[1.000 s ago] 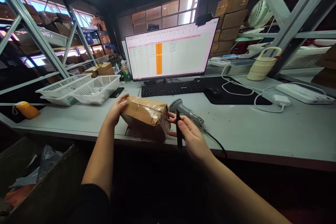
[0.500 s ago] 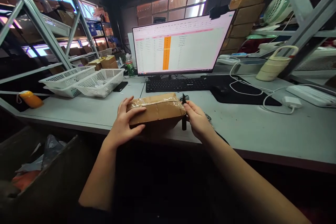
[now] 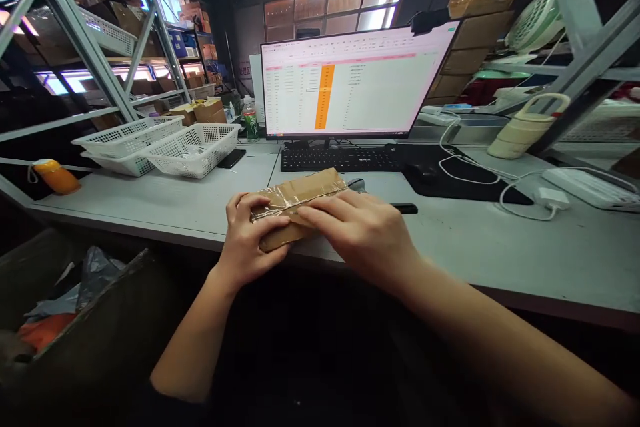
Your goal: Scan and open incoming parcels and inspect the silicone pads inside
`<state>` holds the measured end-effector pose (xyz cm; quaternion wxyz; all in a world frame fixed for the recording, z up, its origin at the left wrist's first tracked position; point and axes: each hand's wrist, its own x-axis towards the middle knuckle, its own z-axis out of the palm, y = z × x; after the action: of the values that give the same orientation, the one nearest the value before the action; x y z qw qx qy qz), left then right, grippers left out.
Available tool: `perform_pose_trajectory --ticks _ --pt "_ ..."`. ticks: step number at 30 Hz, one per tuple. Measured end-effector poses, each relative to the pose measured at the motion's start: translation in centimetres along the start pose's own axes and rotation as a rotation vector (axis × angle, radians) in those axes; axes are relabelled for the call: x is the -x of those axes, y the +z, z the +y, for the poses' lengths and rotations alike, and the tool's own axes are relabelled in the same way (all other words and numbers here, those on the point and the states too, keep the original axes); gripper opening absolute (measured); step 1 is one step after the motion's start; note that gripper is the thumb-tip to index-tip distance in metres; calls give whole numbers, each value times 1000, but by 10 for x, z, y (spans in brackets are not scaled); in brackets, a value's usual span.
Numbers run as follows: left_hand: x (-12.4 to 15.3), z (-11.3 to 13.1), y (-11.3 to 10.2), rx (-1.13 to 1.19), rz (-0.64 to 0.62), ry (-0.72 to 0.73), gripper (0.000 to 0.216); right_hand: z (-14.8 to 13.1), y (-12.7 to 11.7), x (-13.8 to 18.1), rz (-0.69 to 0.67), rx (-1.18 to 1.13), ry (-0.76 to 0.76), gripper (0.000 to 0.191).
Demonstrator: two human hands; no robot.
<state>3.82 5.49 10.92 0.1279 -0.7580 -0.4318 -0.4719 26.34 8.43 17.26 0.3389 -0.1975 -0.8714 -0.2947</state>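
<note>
A taped brown cardboard parcel (image 3: 300,195) lies near the front edge of the grey desk (image 3: 165,203). My left hand (image 3: 249,240) grips its left end, fingers curled over the top. My right hand (image 3: 357,230) rests on the parcel's near right part with fingers stretched out flat across the tape. A black pen-like tool (image 3: 404,208) lies on the desk just right of my right hand, no longer held. Behind the parcel the grey head of a barcode scanner (image 3: 356,183) shows in part.
A monitor (image 3: 350,83) with a spreadsheet and a black keyboard (image 3: 340,159) stand behind. White mesh baskets (image 3: 190,150) sit at the left, a mouse pad (image 3: 450,177) and cables at the right. A bin with bags (image 3: 65,320) is below left.
My right hand has put the black tool down on the desk and moved onto the parcel's top. The parcel now lies flatter, with my left hand still on its left end.
</note>
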Motion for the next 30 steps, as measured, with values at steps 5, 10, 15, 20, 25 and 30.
perform_pose_trajectory --ticks 5,10,15,20,25,30 --pt "8 18 0 -76 2 17 30 -14 -3 -3 6 77 -69 21" --pt "7 25 1 -113 -15 16 30 -16 -8 -4 -46 93 -80 20" --pt "8 28 1 -117 -4 30 27 -16 -13 -5 -103 103 -76 18" --pt "7 30 1 -120 -15 35 28 -14 -18 -6 -163 124 -98 17" --pt "6 29 1 -126 -23 39 31 -19 -22 -12 -167 177 -115 15" --pt "6 29 2 -113 -12 35 30 -16 -29 -15 -217 209 -125 18"
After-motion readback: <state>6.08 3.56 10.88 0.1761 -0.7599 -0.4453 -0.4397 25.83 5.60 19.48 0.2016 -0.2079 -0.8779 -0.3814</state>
